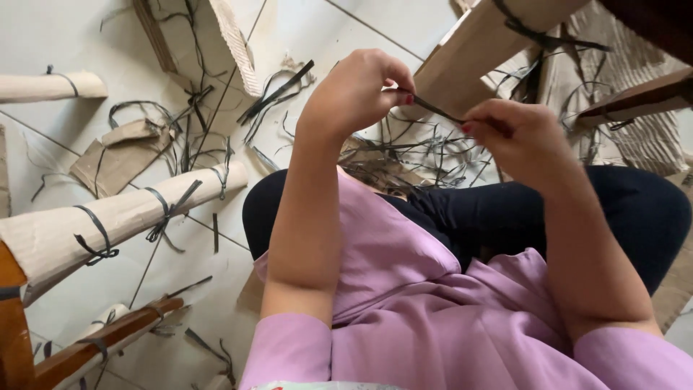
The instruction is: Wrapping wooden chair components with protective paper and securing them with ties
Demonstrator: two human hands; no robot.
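At the far left, a cardboard-wrapped wooden leg [123,217] lay across the tiled floor [65,36], bound with dark plastic straps [167,209]. Beside it, torn cardboard scraps [115,155] and loose strap offcuts [278,90] were scattered about. The left hand [357,90] was raised above the lap, its fingers curled tight and pinching one end of a thin dark strap [437,110]. That strap ran slantwise to the right hand [509,133], whose fingers were also closed around its other end, so it stretched between both hands. Behind them a cardboard-wrapped piece [476,47] slanted up to the right, with corrugated cardboard sheets [635,101] at the far right.
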